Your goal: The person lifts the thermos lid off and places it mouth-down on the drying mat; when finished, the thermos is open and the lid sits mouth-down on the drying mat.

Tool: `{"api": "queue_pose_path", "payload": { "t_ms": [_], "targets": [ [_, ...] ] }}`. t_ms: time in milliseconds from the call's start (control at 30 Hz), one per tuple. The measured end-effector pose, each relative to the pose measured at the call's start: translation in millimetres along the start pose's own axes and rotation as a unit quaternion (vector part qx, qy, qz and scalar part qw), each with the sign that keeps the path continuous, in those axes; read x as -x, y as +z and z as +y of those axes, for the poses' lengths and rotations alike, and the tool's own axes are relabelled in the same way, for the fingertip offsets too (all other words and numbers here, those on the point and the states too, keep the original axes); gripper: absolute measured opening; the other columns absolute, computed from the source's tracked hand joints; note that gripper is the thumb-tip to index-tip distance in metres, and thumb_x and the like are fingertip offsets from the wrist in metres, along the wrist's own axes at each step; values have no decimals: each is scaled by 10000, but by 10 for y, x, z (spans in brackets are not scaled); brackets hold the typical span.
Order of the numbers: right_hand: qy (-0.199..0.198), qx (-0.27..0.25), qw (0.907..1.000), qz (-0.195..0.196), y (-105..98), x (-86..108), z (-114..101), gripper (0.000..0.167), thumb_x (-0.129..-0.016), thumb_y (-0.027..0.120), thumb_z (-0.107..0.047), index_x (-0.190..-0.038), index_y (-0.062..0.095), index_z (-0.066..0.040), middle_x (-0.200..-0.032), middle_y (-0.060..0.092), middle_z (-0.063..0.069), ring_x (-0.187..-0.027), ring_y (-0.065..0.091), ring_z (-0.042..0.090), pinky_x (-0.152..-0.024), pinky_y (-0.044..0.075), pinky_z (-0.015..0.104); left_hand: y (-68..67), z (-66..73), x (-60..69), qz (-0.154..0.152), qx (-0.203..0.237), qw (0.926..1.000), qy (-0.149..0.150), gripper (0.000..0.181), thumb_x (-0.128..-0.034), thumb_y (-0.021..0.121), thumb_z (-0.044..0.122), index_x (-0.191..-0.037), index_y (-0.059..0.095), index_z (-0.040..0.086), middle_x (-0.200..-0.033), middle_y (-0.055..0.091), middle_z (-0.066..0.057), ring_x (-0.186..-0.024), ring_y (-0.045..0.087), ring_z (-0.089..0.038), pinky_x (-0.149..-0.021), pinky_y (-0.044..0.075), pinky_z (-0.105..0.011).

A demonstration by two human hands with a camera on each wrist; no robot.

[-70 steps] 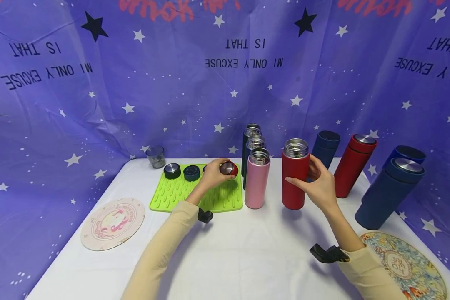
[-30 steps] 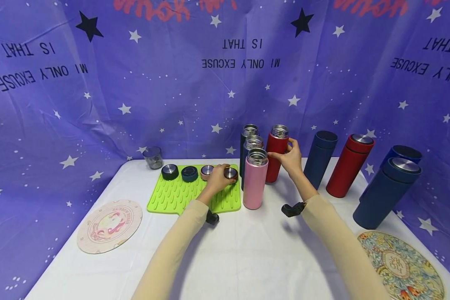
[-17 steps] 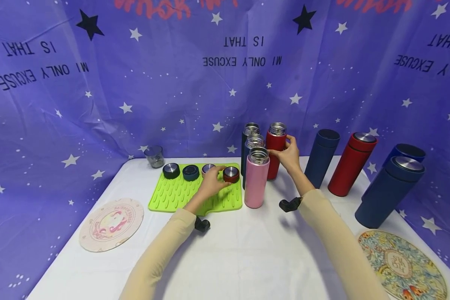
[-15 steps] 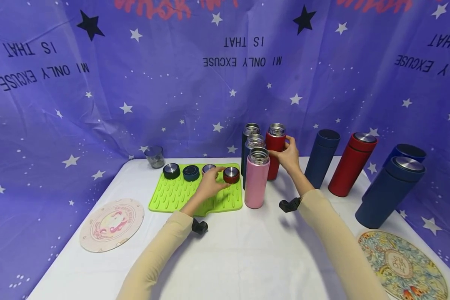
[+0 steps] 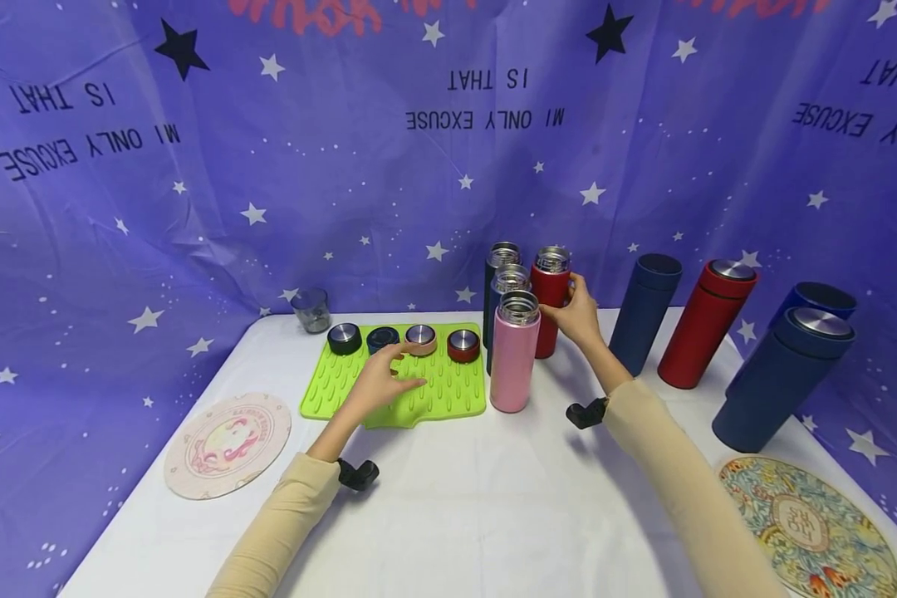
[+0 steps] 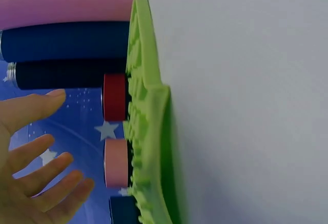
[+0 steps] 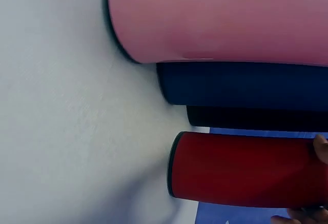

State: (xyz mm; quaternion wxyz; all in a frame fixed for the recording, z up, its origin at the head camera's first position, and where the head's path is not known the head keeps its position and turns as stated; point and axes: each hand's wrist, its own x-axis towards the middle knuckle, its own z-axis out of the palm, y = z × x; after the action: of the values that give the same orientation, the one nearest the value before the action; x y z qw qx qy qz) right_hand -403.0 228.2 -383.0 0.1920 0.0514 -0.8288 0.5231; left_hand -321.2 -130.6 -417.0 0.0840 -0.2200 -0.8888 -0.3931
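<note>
While right hand [image 5: 579,317] grips uncapped red bottle [image 5: 549,291] just right of centre and left hand [image 5: 377,383], fingers spread, hovers empty at mat [image 5: 444,394], left of centre, step looks like placing bottle; next likely calls for steady release.

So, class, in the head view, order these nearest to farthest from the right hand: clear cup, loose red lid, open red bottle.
1. Open red bottle: in the right hand.
2. Loose red lid: right end of green mat.
3. Clear cup: by the mat's far left corner.
</note>
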Motion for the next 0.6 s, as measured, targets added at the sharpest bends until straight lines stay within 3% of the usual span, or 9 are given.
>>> {"api": "queue_pose_path", "payload": {
  "t_ms": [167, 433, 600],
  "targets": [
    [-48, -9, 10000, -52, -41, 139, -5, 866, -784, 792, -74, -1461, 263, 31, -1420, 423, 278, -1293, 441, 390, -1051, 384, 502, -77, -71, 146, -171, -229, 9996, -76, 643, -787, 809, 178, -1346, 535, 16, -1311, 546, -204, -1166, 521, -407, -899, 508, -485],
    [-8, -220, 9997, 115, -164, 471, -36, 855, -799, 809, -216, -1474, 307, -63, -1476, 403, 172, -1314, 435, 337, -1080, 349, 497, -183, -221, 288, -347, -457, 9983, -120, 644, -763, 823, 156, -1326, 548, 6, -1328, 551, -183, -1203, 505, -406, -1002, 419, -533],
    [-276, -238, 9990, 247, -271, 673, -97, 803, -789, 818, -226, -1447, 376, -91, -1431, 461, 162, -1302, 456, 314, -1086, 344, 481, -271, -286, 348, -465, -604, 9968, -223, 672, -740, 839, 157, -1322, 545, -6, -1339, 536, -203, -1246, 466, -415, -1044, 369, -546]
  ]
}}
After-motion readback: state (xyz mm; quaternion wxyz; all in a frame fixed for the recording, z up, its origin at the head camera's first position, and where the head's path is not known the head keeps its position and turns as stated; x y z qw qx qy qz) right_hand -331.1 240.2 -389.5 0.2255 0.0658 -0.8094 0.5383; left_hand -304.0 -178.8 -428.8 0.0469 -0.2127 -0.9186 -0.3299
